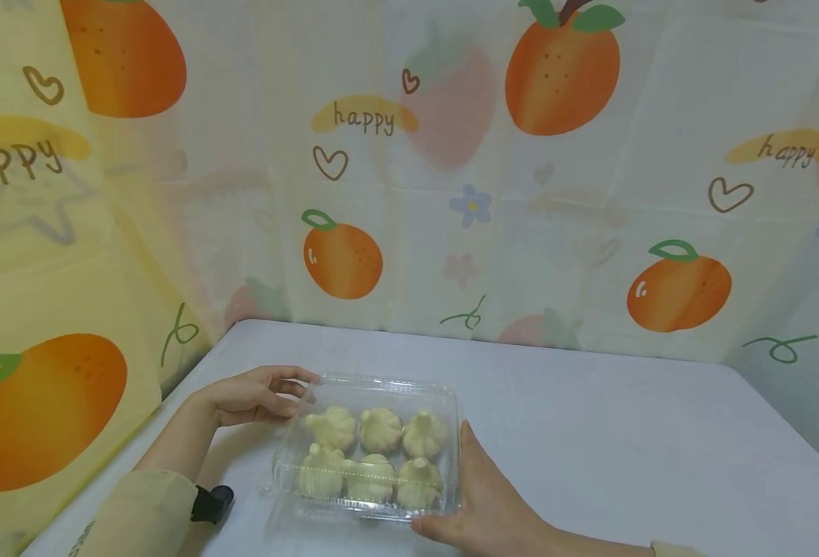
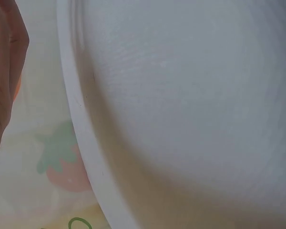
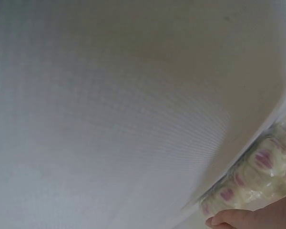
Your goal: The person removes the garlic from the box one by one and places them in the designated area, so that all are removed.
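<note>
at the left of the white table (image 1: 625,449), a pale sleeve (image 1: 145,514) with a small black piece (image 1: 213,504) by its cuff leads to the left hand (image 1: 256,396). its fingers are loosely bent and spread apart from the thumb, with their tips at the far left corner of a clear box (image 1: 374,392); they do not wrap round it, and whether they press on it i cannot tell. such a light contact probably serves to guide that corner rather than bear weight. the box sits at the near middle of the table, between the 2 hands; whether its base lies flat or is slightly raised is unclear. inside are 6 pale garlic bulbs (image 1: 381,431), in 2 rows of 3, most with the stem end up, some leaning; the right wrist view shows purple patches on their sides. the close packing likely keeps them from rolling. clear plastic spans over them, so the box looks closed, though no fastening can be made out. at the right, the right hand (image 1: 496,495) grips the box, fingers along the right wall and thumb at the near right corner, a hold that seems meant for steadiness.
</note>
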Demonstrator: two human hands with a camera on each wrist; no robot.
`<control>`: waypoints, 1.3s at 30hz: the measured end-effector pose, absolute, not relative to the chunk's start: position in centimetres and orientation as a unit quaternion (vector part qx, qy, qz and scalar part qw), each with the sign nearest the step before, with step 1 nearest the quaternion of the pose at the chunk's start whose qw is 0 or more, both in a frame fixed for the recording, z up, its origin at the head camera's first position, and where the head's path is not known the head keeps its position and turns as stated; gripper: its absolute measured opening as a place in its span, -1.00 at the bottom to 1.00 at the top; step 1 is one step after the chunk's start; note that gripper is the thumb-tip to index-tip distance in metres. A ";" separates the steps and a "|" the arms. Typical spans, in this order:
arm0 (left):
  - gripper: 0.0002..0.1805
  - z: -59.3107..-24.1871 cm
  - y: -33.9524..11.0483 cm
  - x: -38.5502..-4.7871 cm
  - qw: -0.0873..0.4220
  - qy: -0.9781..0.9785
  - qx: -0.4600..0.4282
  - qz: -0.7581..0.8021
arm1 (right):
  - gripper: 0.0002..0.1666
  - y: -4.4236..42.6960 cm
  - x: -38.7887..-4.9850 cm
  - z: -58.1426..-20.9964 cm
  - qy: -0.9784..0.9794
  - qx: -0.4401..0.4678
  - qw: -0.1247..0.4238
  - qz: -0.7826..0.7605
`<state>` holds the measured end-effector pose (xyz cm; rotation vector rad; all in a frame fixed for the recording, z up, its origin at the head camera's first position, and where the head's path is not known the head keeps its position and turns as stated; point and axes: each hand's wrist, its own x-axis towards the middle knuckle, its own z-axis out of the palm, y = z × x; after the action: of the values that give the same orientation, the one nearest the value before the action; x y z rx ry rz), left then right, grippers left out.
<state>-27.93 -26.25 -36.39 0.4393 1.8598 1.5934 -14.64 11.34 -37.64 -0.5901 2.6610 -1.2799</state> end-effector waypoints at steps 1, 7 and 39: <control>-0.42 -36.4 -26.2 -27.9 0.321 0.708 0.167 0.606 | 0.62 11.4 -14.6 -37.6 0.882 -0.195 0.064 -0.424; -0.47 -36.6 -25.9 -28.0 0.318 0.712 0.170 0.603 | 0.64 11.4 -14.6 -37.4 0.889 -0.178 0.081 -0.414; -0.51 -36.2 -25.5 -28.0 0.317 0.725 0.164 0.589 | 0.28 12.6 -14.5 -38.0 0.925 -0.266 -0.002 -0.270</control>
<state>-28.03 -25.53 -36.19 0.4312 1.9078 1.5507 -14.53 12.58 -38.02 -0.8366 2.9114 -0.8487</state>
